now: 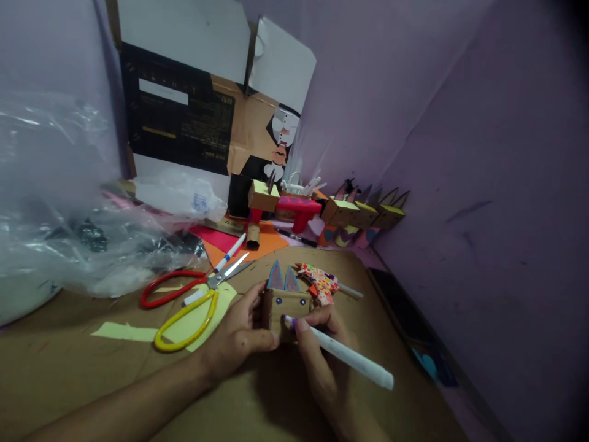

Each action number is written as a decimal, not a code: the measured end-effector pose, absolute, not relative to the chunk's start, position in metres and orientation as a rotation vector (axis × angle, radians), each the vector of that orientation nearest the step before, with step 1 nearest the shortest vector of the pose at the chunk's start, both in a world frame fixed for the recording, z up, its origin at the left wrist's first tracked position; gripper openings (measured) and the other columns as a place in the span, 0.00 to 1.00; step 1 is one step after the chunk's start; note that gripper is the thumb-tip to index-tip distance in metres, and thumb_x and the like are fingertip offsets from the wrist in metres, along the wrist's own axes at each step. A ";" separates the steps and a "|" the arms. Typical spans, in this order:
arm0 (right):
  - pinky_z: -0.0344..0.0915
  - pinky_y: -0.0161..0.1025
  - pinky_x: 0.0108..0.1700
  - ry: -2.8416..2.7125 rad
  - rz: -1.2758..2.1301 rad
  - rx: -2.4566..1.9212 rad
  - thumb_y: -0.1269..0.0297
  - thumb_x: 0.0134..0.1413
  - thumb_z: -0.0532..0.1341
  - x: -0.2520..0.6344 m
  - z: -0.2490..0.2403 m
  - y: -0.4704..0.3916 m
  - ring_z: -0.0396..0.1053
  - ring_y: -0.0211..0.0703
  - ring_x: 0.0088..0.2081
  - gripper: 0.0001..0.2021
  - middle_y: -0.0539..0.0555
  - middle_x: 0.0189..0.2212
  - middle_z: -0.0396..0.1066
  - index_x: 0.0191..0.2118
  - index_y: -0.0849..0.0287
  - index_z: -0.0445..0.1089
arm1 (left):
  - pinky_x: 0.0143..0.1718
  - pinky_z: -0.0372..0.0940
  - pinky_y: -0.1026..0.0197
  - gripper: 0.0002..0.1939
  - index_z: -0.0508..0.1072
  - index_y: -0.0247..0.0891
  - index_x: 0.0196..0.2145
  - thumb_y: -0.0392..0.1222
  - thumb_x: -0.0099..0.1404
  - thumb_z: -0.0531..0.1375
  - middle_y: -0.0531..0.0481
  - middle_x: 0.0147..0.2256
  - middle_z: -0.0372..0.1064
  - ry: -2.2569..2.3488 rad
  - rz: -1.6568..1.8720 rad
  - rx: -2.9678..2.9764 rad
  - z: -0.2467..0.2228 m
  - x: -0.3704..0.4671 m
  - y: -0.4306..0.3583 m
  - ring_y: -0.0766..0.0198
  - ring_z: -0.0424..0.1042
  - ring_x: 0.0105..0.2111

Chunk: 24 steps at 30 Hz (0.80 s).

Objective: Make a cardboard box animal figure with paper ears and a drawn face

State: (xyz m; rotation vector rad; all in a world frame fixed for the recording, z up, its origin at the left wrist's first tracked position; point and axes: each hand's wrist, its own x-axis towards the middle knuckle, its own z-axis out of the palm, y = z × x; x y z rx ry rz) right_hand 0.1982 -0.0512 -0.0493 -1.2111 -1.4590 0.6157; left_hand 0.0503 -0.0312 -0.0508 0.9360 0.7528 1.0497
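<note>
My left hand [239,337] is closed on a small cardboard animal head [289,304], gripping its left side with the thumb across the lower front. The head has two pointed ears edged in blue and two dark eye dots. My right hand [326,356] holds a white marker pen [354,356] with a purple collar. Its tip meets or almost meets the cardboard face, below the left eye. Scissors [214,281] with one red and one yellow handle lie left of my left hand. Just behind the head is a patterned paper figure [319,282] on a stick.
Yellow paper scraps [124,332] and another marker [230,253] lie near the scissors. Clear plastic bags [69,202] crowd the left. A printed carton [184,110] stands behind. Several cardboard animal figures [340,210] line the back right wall, and a dark flat object [396,301] lies along the right edge.
</note>
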 end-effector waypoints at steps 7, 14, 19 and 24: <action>0.54 0.31 0.19 -1.499 0.570 -1.175 0.61 0.54 0.58 0.201 -0.054 -0.048 0.60 0.35 0.16 0.10 0.45 0.15 0.62 0.23 0.57 0.63 | 0.54 0.59 0.53 0.38 0.62 0.39 0.54 0.29 0.42 0.63 0.46 0.52 0.69 0.770 1.045 0.971 -0.050 0.050 -0.030 0.49 0.65 0.54; 0.55 0.31 0.20 -1.457 0.586 -1.199 0.61 0.53 0.59 0.197 -0.051 -0.050 0.60 0.35 0.17 0.10 0.45 0.15 0.63 0.24 0.57 0.63 | 0.53 0.60 0.55 0.38 0.62 0.38 0.54 0.28 0.42 0.63 0.46 0.51 0.69 0.753 1.051 0.974 -0.051 0.050 -0.029 0.50 0.66 0.53; 0.54 0.31 0.19 -1.463 0.591 -1.209 0.61 0.53 0.59 0.196 -0.049 -0.051 0.60 0.34 0.16 0.09 0.45 0.15 0.62 0.24 0.57 0.64 | 0.52 0.61 0.56 0.38 0.63 0.39 0.53 0.28 0.42 0.63 0.47 0.51 0.70 0.772 1.046 0.970 -0.051 0.050 -0.030 0.51 0.66 0.53; 0.53 0.32 0.20 -1.498 0.603 -1.212 0.60 0.52 0.59 0.196 -0.047 -0.052 0.59 0.35 0.17 0.10 0.45 0.15 0.62 0.23 0.57 0.64 | 0.52 0.61 0.57 0.38 0.63 0.39 0.53 0.27 0.42 0.62 0.48 0.51 0.70 0.767 1.043 0.963 -0.048 0.050 -0.031 0.52 0.66 0.53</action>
